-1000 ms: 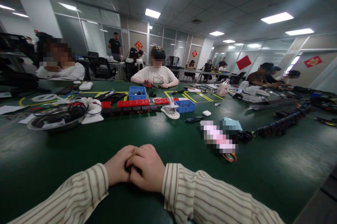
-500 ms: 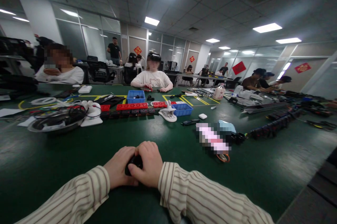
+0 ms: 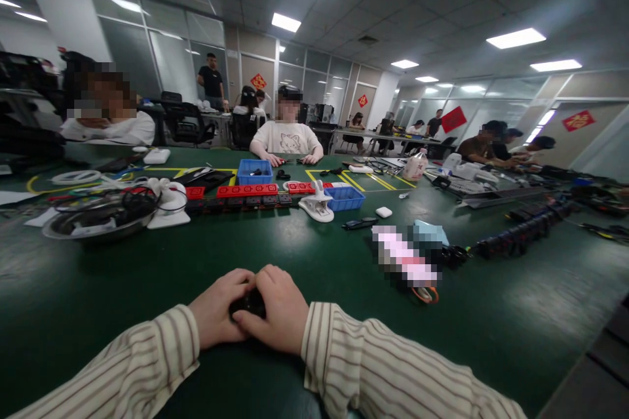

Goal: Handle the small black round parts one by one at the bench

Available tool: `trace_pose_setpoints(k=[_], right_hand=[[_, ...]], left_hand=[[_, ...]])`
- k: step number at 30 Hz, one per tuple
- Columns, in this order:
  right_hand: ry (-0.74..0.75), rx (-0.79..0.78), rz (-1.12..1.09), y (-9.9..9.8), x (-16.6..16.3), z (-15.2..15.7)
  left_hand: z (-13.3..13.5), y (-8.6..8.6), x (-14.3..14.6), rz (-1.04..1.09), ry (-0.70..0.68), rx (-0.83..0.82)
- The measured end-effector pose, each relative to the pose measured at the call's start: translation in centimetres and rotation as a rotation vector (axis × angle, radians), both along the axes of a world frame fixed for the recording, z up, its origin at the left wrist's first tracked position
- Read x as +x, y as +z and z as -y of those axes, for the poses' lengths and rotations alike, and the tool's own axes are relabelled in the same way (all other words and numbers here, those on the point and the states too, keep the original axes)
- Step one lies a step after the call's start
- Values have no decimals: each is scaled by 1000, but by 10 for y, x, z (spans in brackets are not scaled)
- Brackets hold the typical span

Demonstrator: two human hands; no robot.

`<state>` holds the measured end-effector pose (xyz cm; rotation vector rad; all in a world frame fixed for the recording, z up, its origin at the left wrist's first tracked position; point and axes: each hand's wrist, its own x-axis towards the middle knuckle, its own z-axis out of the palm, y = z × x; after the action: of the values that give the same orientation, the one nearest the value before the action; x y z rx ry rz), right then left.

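Observation:
Between my palms is a dark, rounded, glossy object (image 3: 249,304), mostly covered, so its kind cannot be made out. My left hand (image 3: 219,307) curls around its left side, fingers bent. From the right, my right hand (image 3: 279,311) wraps over it, the thumb lying across its front. The fingertips of both hands meet at the top. Both hands rest low over the green table (image 3: 147,288), near its front edge.
Further back stand a metal bowl (image 3: 98,230) with cables, red socket blocks (image 3: 247,190), a white clamp (image 3: 317,204) and a blue bin (image 3: 346,198). To the right lie a blurred pink item (image 3: 405,256) and a dark cable bundle (image 3: 515,235). A person (image 3: 286,137) sits opposite.
The view has shifted slightly, moving the background a little. Both hands stay wrapped around the dark object, and the right thumb lies slightly further left across it.

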<state>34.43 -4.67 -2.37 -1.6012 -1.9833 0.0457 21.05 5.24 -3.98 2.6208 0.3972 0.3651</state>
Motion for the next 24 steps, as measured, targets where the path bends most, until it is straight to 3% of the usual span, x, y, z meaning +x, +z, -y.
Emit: trace_pose_setpoints(k=[7,11,16,24], right_hand=[[247,118,-115,-2,9,0],[124,176,-141,-3,8,1],[-67,126,-75,-6,6,-1],[-56,114,13,-2,2,2]], left_hand=[[-4,-3,-2,-8,-30,45],[-8,-10,-3,-21,38,125],[-3,-10,-3,-14,117,166],[8,-3,1,0,145,159]])
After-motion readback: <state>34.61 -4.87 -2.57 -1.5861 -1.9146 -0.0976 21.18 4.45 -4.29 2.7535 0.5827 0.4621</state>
